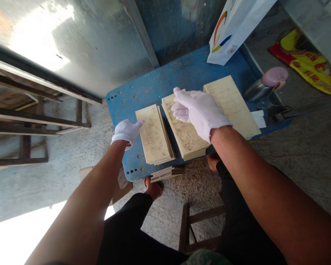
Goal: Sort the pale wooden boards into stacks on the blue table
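Blue surface [160,82]: left hand [126,131] open beside left stack [154,134], right hand [198,112] flat, gripping nothing, on middle stack [185,132]; overhanging stacks could slide off.

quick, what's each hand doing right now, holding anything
Left hand: mostly curled, forefinger out at the left stack, holding nothing.
Right hand: open, flat over the middle stack, holding nothing.

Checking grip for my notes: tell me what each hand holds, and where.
Nothing is gripped. The right hand lies flat on the middle stack; the left hand touches the left stack edge.
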The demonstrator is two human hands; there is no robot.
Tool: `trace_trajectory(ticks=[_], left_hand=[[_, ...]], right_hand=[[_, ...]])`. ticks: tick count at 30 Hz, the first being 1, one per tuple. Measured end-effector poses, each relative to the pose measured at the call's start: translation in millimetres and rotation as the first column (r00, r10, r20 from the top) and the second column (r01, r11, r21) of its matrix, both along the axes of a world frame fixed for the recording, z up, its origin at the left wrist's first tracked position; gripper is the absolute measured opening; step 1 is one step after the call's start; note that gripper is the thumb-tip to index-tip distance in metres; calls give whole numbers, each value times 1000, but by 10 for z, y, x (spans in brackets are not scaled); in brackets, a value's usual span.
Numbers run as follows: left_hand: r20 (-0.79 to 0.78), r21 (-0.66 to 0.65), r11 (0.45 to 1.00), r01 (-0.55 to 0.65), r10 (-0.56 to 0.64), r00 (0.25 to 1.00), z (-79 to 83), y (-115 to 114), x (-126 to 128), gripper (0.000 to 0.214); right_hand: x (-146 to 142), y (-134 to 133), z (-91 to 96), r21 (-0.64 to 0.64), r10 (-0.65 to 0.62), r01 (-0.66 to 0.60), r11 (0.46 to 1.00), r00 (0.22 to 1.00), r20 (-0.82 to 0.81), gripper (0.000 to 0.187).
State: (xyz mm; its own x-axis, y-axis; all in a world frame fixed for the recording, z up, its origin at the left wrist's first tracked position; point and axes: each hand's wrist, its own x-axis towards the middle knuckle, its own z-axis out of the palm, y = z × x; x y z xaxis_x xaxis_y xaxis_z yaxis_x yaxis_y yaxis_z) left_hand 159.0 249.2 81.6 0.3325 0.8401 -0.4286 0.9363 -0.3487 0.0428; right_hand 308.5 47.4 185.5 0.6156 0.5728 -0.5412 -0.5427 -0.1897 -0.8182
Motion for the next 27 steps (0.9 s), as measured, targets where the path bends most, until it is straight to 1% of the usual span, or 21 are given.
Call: trace_trajectory(ticks=[2, 4, 6, 8, 11, 17, 20, 24, 25, 27], left_hand=[[24, -16, 998, -66, 67, 997, 12, -251, 28, 94], [92, -63, 989, -134, 139, 986, -29, -509, 83, 119], [123, -88, 985, -152, 162, 979, -106, -706, 150, 133], [118, -79, 985, -152, 160, 980, -185, -812, 210, 139], [87, -53, 986, -158, 162, 983, -246, -842, 276, 141], [19, -49, 986, -157, 158, 987, -169, -877, 375, 127], [23, -46, 987, -157, 158, 987, -179, -883, 387, 126], [99, -82, 988, -130, 138, 986, -245, -842, 312, 133], [135, -83, 990, -118, 128, 983, -256, -840, 267, 132], [206, -63, 991, -118, 129, 970, -261, -871, 128, 124]], right_hand=[[-2, 4, 7, -3, -6, 6, 1000, 1000, -6, 36], [-3, 7, 13, -10, -10, 10, 1000, 1000, -14, 35], [0, 8, 17, -13, -11, 11, 1000, 1000, -17, 35], [7, 6, 18, -8, -7, 7, 1000, 1000, -10, 36], [17, 0, 21, -6, 5, -5, 1000, 1000, 2, 36], [25, 3, 26, -17, 8, -8, 1000, 1000, 19, 37], [26, -10, 30, -4, 12, -11, 1000, 1000, 15, 37], [19, -32, 55, 46, -8, 8, 999, 1000, -3, 38], [14, -33, 65, 56, -11, 11, 998, 1000, -2, 38], [1, -30, 85, 76, -18, 18, 997, 1000, 2, 36]])
